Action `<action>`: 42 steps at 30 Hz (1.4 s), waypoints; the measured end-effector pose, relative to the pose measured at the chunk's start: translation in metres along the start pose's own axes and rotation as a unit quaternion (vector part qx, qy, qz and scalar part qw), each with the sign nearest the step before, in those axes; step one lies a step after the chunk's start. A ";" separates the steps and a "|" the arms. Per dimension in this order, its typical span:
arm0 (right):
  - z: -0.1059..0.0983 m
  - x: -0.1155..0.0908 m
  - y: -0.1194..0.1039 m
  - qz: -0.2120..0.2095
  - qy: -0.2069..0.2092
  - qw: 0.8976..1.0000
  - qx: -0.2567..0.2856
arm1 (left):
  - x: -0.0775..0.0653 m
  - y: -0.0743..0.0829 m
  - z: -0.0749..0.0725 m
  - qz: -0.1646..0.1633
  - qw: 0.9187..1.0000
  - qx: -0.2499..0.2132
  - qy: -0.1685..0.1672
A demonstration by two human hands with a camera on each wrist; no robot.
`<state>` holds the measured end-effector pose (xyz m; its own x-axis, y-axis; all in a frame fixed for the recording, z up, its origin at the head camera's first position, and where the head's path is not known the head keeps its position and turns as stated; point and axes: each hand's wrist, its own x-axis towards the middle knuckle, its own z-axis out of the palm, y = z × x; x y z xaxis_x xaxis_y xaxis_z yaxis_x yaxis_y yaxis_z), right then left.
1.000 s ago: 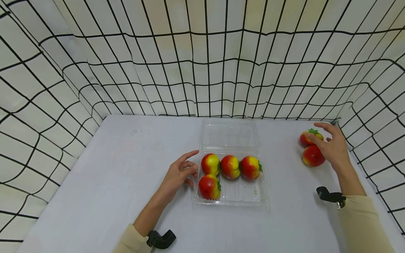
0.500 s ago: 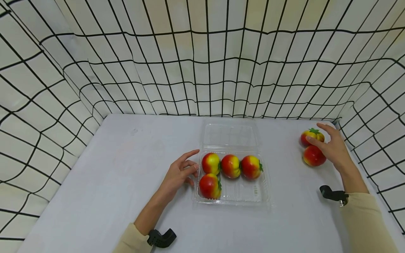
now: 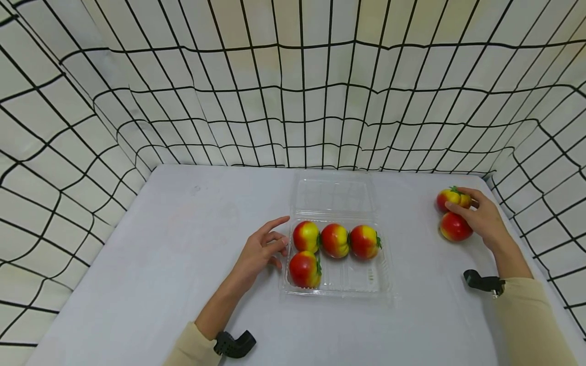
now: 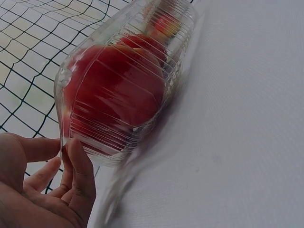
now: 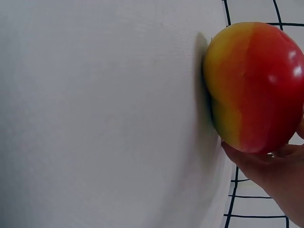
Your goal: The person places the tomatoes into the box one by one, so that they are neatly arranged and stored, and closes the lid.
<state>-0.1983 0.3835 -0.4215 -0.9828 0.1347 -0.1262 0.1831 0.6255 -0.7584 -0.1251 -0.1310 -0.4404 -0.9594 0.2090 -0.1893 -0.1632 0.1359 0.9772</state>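
Clamshell box (image 3: 329,293), just one, of clear plastic, lies open on the white worktop (image 3: 206,229), its single lid (image 3: 334,195) folded back away from me. I judge its filling about two-thirds done, with the front row's middle and right unfilled. My two hands are both engaged: the left hand (image 3: 261,249) pinches the box at its left side, and the right hand (image 3: 482,216) grips the far fruit (image 3: 450,197) at the worktop's far right. Red-and-yellow fruits number six: three back-row fruits (image 3: 334,240) and one front-left fruit (image 3: 303,269) inside; outside, the far fruit and, just beside it, the near fruit (image 3: 455,227).
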 end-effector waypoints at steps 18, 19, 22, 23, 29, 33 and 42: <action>0.004 0.004 0.002 0.034 0.060 0.997 0.017 | 0.002 0.000 0.001 -0.003 1.000 -0.001 0.001; 0.003 0.004 0.002 0.033 0.063 0.997 0.019 | 0.002 0.000 0.001 -0.003 1.000 -0.002 0.001; 0.002 0.004 0.002 0.027 0.073 0.997 0.021 | 0.002 0.000 0.001 -0.001 1.000 -0.001 0.000; 0.001 0.003 0.002 0.024 0.077 0.997 0.022 | 0.002 0.000 0.001 -0.001 1.000 -0.001 0.000; 0.001 0.000 -0.002 0.036 0.097 0.994 0.043 | 0.001 0.000 0.001 -0.004 1.000 -0.002 0.001; 0.002 -0.003 -0.007 0.048 0.105 0.991 0.061 | 0.001 -0.001 0.001 -0.006 1.000 -0.002 0.003; 0.006 -0.009 -0.016 0.029 0.111 0.991 0.075 | 0.001 -0.001 0.000 -0.006 1.000 0.000 0.005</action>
<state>-0.1928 0.3676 -0.4115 -0.9382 0.3435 -0.0420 0.2182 0.4930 -0.8422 -0.1257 -0.1305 -0.4418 -0.9595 0.1981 -0.2005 -0.1751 0.1384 0.9748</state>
